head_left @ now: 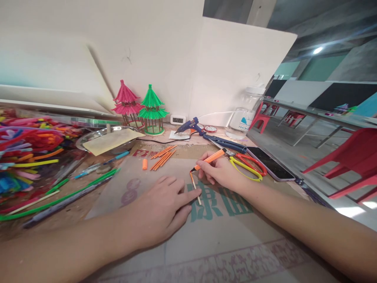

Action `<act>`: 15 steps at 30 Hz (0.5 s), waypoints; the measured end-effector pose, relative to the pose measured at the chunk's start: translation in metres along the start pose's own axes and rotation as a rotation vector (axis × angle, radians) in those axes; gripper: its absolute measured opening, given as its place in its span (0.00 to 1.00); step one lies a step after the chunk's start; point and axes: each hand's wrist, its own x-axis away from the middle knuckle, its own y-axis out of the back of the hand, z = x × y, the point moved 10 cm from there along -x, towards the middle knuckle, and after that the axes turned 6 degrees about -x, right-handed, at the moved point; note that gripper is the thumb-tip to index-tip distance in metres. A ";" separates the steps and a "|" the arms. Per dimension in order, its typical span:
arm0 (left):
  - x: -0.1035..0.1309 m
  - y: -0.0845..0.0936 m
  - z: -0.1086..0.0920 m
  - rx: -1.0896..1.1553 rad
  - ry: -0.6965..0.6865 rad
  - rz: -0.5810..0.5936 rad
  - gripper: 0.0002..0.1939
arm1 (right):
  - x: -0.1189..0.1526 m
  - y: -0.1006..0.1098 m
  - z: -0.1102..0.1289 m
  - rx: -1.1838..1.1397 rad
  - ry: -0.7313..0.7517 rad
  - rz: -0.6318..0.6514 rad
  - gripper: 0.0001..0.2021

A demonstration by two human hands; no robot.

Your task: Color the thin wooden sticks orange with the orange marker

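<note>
My right hand [216, 169] is closed round an orange marker [212, 156], its dark tip touching the upper end of a short wooden stick [195, 190]. That end of the stick is orange; the lower part is pale wood. My left hand [167, 206] lies over the cardboard sheet [141, 251], fingers apart, its index fingertip resting on the stick. Beyond my hands, several orange sticks [163, 158] lie in a loose pile beside an orange marker cap [145, 164].
Scissors [250, 167], a phone [272, 163], a blue glue gun [188, 125] and a plastic jug [241, 118] are at the back right. Pink [126, 103] and green [152, 112] model pavilions stand behind. Colourful pipe cleaners [32, 149] and a metal dish [85, 142] lie left.
</note>
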 end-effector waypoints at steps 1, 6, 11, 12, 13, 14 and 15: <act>0.000 0.001 -0.001 0.002 -0.007 -0.006 0.21 | 0.000 0.000 0.001 0.005 -0.002 -0.002 0.10; -0.001 0.001 -0.003 0.017 -0.026 -0.002 0.20 | 0.002 0.001 0.004 0.005 -0.019 -0.015 0.08; 0.000 0.003 0.000 0.029 -0.004 -0.025 0.20 | 0.003 -0.002 0.005 -0.007 -0.028 0.006 0.06; 0.000 0.003 0.000 0.030 -0.001 -0.024 0.19 | 0.003 -0.002 0.005 -0.010 -0.027 0.004 0.07; 0.000 0.002 0.001 0.029 0.002 -0.022 0.19 | 0.003 -0.001 0.005 -0.012 -0.026 0.000 0.07; 0.000 0.002 0.001 0.029 0.002 -0.018 0.20 | 0.003 -0.001 0.005 -0.013 -0.026 -0.006 0.07; 0.000 0.001 0.001 0.029 0.003 -0.014 0.20 | 0.003 0.000 0.005 -0.012 -0.028 -0.009 0.07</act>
